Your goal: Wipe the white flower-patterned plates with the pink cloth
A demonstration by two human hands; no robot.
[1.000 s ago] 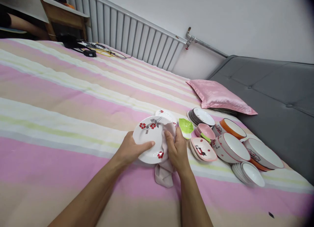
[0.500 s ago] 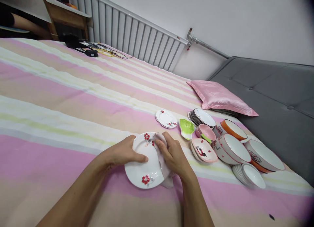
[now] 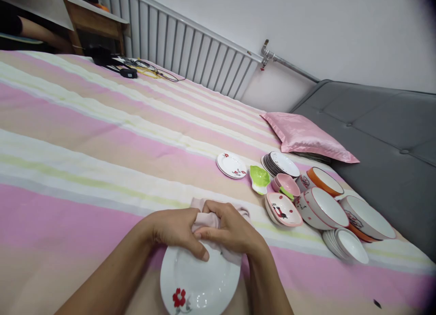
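Note:
A white plate (image 3: 200, 283) with red flowers is tilted up in front of me, its lower rim close to the bottom of the view. My left hand (image 3: 180, 231) grips its upper left rim, thumb lying over the face and fingers hidden behind. Pressed between my right hand (image 3: 228, 228) and the plate's top edge is a pale pinkish cloth (image 3: 206, 220), which folds over the rim and hangs down its right side. Both hands are close together, almost touching.
To the right stand flowered plates (image 3: 231, 165), a green leaf-shaped dish (image 3: 259, 179), dark-rimmed plates (image 3: 284, 164), a square cat dish (image 3: 283, 209), large bowls (image 3: 329, 207) and small white bowls (image 3: 351, 245). A pink pillow (image 3: 308, 133) leans by the grey headboard (image 3: 371, 117). Cables (image 3: 153, 71) lie far left.
The plate has come lower and nearer, turned so a flower is at the bottom. My right hand and the cloth have shifted from its right edge to its top rim, beside my left hand.

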